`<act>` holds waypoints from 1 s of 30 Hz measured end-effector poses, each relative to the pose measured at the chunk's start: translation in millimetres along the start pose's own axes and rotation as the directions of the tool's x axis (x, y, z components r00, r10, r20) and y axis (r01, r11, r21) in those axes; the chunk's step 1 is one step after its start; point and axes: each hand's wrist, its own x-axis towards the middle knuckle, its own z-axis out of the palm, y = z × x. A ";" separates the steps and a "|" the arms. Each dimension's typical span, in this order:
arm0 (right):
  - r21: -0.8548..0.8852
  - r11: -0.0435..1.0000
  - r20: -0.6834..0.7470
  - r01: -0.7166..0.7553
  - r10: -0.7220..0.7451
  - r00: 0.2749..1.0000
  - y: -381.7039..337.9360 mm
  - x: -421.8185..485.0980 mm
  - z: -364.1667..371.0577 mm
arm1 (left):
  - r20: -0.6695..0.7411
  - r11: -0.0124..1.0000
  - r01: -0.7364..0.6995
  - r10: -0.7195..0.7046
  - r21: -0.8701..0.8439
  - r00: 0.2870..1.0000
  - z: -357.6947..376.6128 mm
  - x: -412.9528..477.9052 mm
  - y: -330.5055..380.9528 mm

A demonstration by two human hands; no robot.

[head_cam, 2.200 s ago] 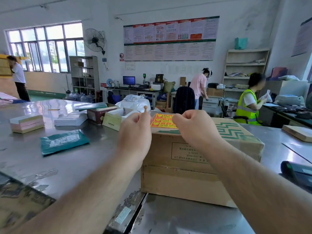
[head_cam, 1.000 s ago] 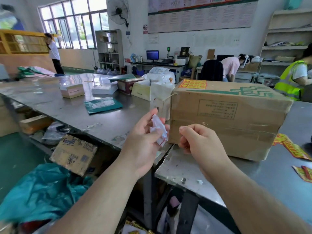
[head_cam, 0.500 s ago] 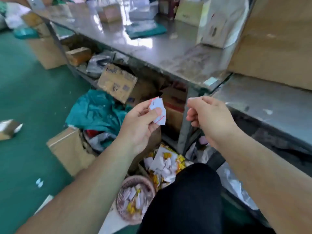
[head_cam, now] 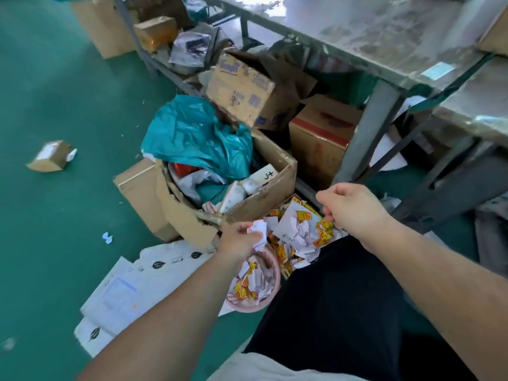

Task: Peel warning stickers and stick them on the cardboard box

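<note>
I am looking down at the floor beside the metal table [head_cam: 384,45]. My left hand [head_cam: 240,239] pinches a crumpled white piece of sticker backing paper [head_cam: 258,233] just above a pink waste basket [head_cam: 270,294] full of white and yellow-red sticker scraps. My right hand [head_cam: 349,206] hovers to the right with its fingers curled and nothing visible in them, over a low box of scraps [head_cam: 297,235]. Only a corner of the cardboard box [head_cam: 496,37] on the table shows at the top right edge.
An open carton [head_cam: 264,199] stuffed with teal plastic [head_cam: 198,136] and rubbish stands behind the basket. More cartons [head_cam: 242,92] crowd under the table by its grey leg [head_cam: 362,136]. A small box [head_cam: 50,156] and flattened white cardboard [head_cam: 123,292] lie on the green floor. My dark-trousered leg [head_cam: 338,298] is below.
My view swung from the box on the table down to the floor. My left hand carried the backing paper down to just above the pink basket; my right hand followed alongside.
</note>
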 end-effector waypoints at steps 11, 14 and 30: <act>-0.230 0.970 0.153 0.077 -0.042 0.987 -0.1 2.9 34.4 | -0.132 0.947 0.148 -0.114 0.285 0.985 -19.2 22.7 -56.1; -0.251 0.963 0.174 0.095 -0.052 0.983 2.3 2.5 38.3 | -0.155 0.927 0.169 -0.122 0.336 0.980 -20.2 28.6 -63.0; -0.195 0.980 0.119 0.040 -0.017 0.993 -8.6 12.2 23.6 | -0.133 0.986 0.090 -0.072 0.143 0.989 -5.5 39.7 -37.7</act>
